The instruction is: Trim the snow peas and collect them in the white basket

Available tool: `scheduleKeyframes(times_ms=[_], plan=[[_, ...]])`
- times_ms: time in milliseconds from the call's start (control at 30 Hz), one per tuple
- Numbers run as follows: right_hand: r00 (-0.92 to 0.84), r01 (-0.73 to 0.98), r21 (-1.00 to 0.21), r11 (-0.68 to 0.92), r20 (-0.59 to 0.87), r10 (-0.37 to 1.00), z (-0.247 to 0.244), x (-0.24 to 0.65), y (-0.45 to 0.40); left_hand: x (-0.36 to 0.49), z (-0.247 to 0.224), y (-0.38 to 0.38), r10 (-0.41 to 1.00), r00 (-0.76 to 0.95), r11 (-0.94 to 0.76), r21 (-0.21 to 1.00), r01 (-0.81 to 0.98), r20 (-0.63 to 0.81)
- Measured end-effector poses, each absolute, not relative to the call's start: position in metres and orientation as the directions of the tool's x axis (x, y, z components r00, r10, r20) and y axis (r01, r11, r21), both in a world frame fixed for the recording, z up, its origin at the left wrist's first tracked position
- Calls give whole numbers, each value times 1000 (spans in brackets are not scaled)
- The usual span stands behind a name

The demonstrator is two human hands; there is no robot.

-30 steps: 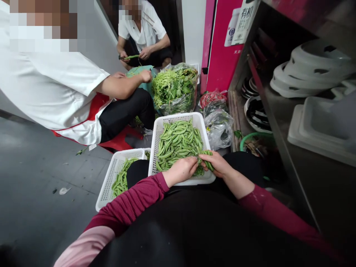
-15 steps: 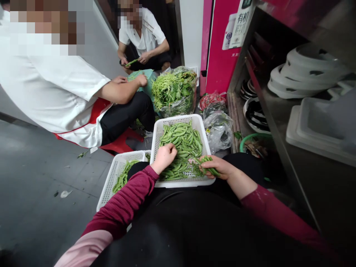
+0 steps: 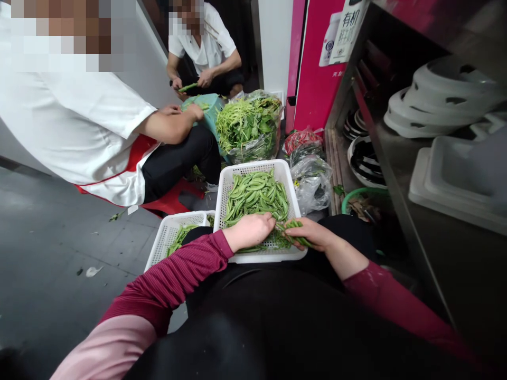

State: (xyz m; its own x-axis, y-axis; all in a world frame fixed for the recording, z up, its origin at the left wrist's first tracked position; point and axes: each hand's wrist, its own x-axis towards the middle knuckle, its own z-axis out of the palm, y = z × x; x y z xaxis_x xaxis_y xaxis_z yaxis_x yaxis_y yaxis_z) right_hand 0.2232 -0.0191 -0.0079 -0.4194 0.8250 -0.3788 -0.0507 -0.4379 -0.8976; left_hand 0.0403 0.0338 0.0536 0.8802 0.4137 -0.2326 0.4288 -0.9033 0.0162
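Observation:
A white perforated plastic basket (image 3: 295,198) rests at my lap, holding a heap of green pea pods (image 3: 257,192). Over its right front corner my right hand (image 3: 312,233) is closed round several pods (image 3: 295,226), their ends sticking out to the left. My left hand (image 3: 253,230) reaches across the front of the basket, fingers pinched together close to those protruding ends. Whatever lies between its fingertips is too small to make out. Partly behind my left arm, a second white basket (image 3: 156,250) stands lower down with more pods in it.
A co-worker in white (image 3: 95,121) sits on a red stool (image 3: 174,200) at left; another person (image 3: 206,47) crouches behind, holding a green stalk. Leafy greens (image 3: 249,124) and plastic bags (image 3: 312,182) lie beyond the basket. A metal shelf (image 3: 400,158) with dishes runs along the right.
My left hand has moved right, from above the basket's middle to beside the pods in my right hand. My right hand stays in nearly the same place, still holding pods.

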Motion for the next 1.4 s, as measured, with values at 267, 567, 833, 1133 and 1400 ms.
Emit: scheduleKeyframes(times_ms=[267,567,833,1133,1400], plan=[[-227,520,-799,302,211,951,3,207,-19,47,60,45,370,909,-811,411,417,-193],[449,31,-994,109,111,886,-1,225,-13,59,0,24,557,771,-277,806,522,-308],[236,-585,-811,-23,-197,952,-9,248,2,47,-36,28,626,686,-692,141,708,-372],[-2,-532,-829,-171,-200,980,-7,235,-2,63,-47,30,621,656,-680,122,723,-430],[-35,-143,-983,-116,-112,993,-7,224,-10,41,-21,58,710,564,-436,366,822,-422]])
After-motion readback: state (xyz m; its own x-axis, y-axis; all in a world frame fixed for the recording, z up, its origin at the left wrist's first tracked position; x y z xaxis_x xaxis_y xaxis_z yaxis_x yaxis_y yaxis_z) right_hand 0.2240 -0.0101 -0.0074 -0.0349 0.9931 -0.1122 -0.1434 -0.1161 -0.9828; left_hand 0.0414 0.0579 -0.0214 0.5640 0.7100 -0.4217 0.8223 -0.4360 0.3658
